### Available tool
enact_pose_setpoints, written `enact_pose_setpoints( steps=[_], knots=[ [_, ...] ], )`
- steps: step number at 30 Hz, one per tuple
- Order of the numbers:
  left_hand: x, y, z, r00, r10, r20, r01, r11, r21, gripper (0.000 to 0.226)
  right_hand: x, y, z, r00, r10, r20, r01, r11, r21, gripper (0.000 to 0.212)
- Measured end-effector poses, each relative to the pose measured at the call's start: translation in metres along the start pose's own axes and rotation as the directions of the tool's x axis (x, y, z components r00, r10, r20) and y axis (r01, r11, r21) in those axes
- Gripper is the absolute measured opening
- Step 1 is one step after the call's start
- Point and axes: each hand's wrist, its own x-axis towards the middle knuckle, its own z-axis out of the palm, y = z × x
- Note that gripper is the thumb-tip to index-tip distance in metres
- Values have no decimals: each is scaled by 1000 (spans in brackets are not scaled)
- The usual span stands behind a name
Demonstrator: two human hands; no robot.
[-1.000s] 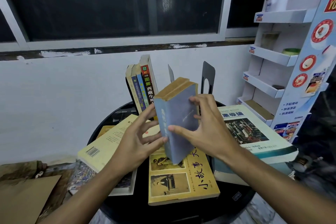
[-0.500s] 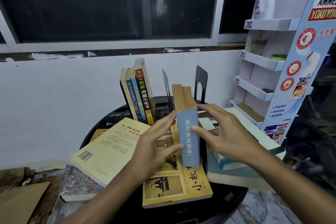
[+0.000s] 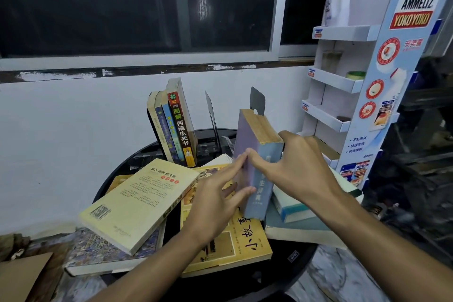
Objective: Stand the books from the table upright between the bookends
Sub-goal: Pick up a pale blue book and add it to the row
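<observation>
Turning the thick blue-grey book [image 3: 257,167] upright, spine toward the camera now; a second ago its cover faced us and it sat lower over the pile. It has also shifted right and back, toward the bookends.

Near: yellow picture book [image 3: 235,235] and cream paperback [image 3: 137,203] lie flat on the round black surface [image 3: 301,260], not yet shelved. White-and-teal book [image 3: 294,206] is stacked flat on the right.

Mid: left hand [image 3: 215,206] is open, fingers flat against the book's left cover, steadying, not clamping. Right hand [image 3: 301,169] grips the blue-grey book, thumb on the spine side, fingers wrapped behind. Book is held clear of the pile, tilted slightly, not yet between the bookends.

Far: four books [image 3: 174,125] stand leaning at the left end. Middle bookend [image 3: 211,115] and right bookend [image 3: 257,102] stand apart with an open gap between them.

Judgement: orientation is sorted, so what's left for this book is the carry back and the drop into a slot. Several books still to go.
</observation>
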Motion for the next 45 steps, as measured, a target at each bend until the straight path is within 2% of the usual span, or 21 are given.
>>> enact_pose_setpoints(
  steps=[7, 9, 12, 15, 20, 25, 28, 33, 39, 45],
  knots=[
    [2, -2, -2, 1000, 4, 31, -4, 1000, -18, 70, 7, -9, -1, 999, 19, -36, -20, 999, -38, 49],
    [4, -2, -9, 1000, 18, 24, -19, 999, 36, 66, 11, -10, 0, 999, 20, -39, -21, 999, -25, 49],
    [15, -5, -29, 997, 73, -19, -67, 974, 217, 58, 17, -13, -1, 999, 9, -42, -9, 1000, -9, 50],
    [33, -10, -56, 990, 119, -77, -78, 910, 407, 51, 22, -15, -1, 998, -31, -54, 29, 999, -39, 50],
    [74, -24, -107, 976, 155, -154, -28, 789, 614, 52, 32, -22, -2, 995, -80, -55, 79, 997, -22, 44],
    [115, -29, -143, 975, 147, -166, 28, 662, 749, 64, 47, -32, -9, 986, -126, -107, 124, 992, -23, 45],
    [133, -30, -152, 987, 104, -121, 35, 598, 800, 69, 59, -43, -9, 977, -158, -141, 155, 987, -31, 50],
    [151, -34, -158, 994, 26, -102, 61, 646, 761, 71, 82, -63, 4, 972, -188, -143, 193, 981, 23, 50],
    [158, -39, -163, 990, 87, -114, 19, 708, 706, 59, 120, -84, 33, 974, -171, -151, 184, 980, 77, 44],
    [161, -48, -166, 985, 84, -150, 40, 739, 673, 59, 140, -97, 62, 978, -162, -131, 173, 982, 77, 42]
  ],
)
